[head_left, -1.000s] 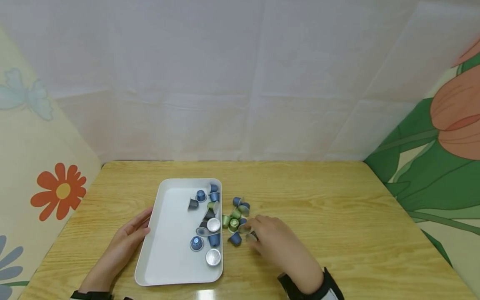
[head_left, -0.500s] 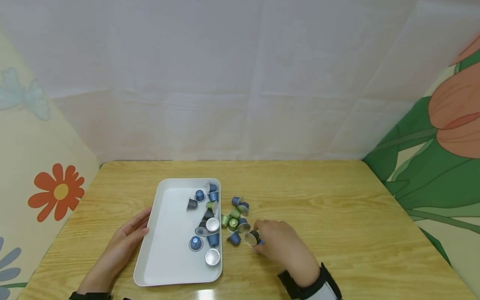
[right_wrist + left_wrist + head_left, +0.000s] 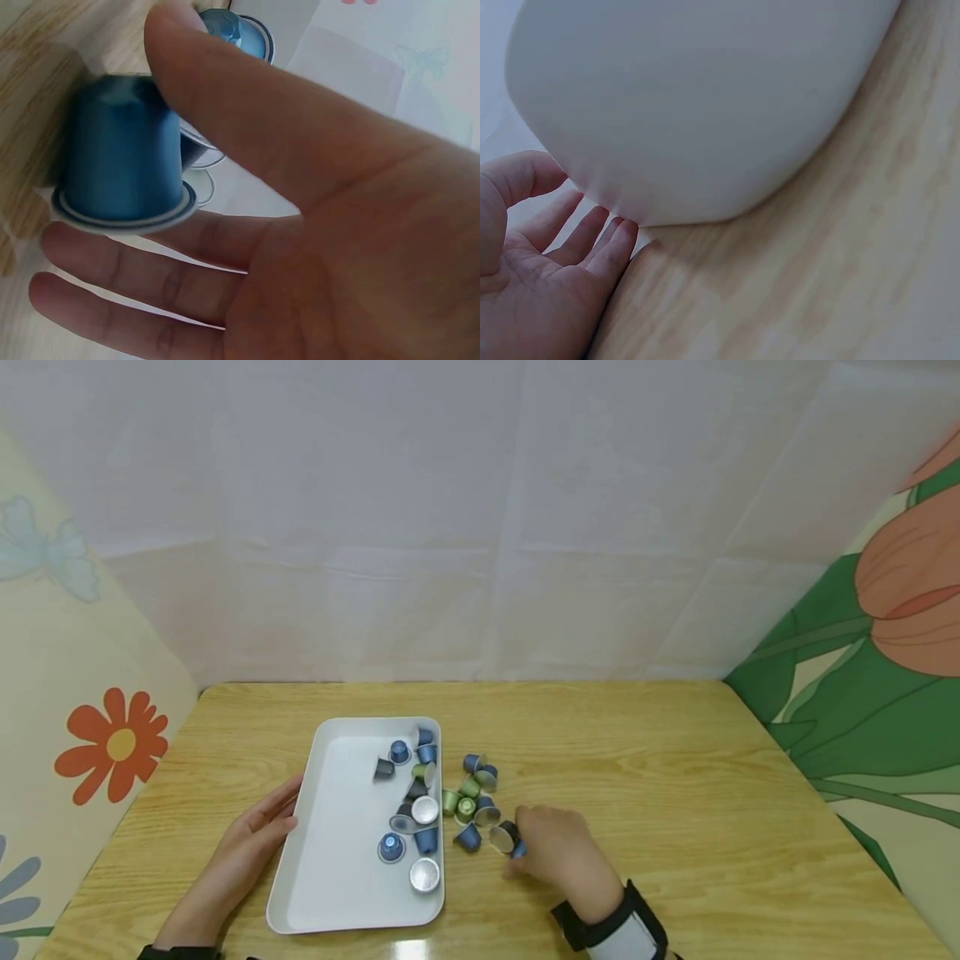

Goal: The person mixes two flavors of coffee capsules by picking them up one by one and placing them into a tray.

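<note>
My left hand (image 3: 251, 839) rests at the left side of a white tray (image 3: 337, 860), its fingertips and thumb touching the outer edge in the left wrist view. On the tray's right part lie several blue, dark and green coffee capsules, one with its silver lid up (image 3: 425, 875). My right hand (image 3: 558, 843) is low over the table, right of the tray. It pinches a blue coffee capsule (image 3: 124, 161) between thumb and fingers, rim toward the lower fingers (image 3: 150, 281). A black capsule (image 3: 504, 837) lies right beside it, overlapping it in the head view.
Loose green capsules (image 3: 466, 810) and blue capsules (image 3: 468, 837) are clustered on the wooden table (image 3: 675, 777) just off the tray's right rim. A white cloth (image 3: 465, 527) hangs behind the table, with painted panels (image 3: 120, 743) at both sides.
My right hand has drawn slightly back toward the front, away from the cluster, uncovering the black capsule and a blue one beside it. The left hand and the tray stay in place.
</note>
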A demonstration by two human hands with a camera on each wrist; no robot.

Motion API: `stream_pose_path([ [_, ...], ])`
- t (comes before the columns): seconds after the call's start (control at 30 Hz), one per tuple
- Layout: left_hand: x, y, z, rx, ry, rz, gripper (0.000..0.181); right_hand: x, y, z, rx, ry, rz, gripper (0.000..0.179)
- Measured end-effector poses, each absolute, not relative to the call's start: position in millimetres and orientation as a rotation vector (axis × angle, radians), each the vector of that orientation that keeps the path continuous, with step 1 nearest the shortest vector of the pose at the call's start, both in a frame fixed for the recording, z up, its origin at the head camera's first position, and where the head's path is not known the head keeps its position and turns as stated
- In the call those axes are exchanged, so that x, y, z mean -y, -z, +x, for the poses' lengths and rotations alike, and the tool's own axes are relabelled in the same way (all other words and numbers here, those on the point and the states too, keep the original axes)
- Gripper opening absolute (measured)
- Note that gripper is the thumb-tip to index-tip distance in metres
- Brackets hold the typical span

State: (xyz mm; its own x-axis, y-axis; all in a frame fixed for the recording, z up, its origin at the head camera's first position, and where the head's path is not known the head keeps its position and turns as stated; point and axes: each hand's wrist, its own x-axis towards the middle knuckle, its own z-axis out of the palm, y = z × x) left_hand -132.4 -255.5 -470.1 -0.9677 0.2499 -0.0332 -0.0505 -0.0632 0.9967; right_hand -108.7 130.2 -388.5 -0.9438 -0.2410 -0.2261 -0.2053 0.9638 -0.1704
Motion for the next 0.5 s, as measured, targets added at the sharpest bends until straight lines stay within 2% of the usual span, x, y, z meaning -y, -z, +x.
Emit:
stream_pose_path([
  [0.5,254.9,469.3,-131.7,-2.001,-2.133,0.206,0.063,-127.2,390.3,-111.3,-2.847,0.141,-0.270,0.043],
])
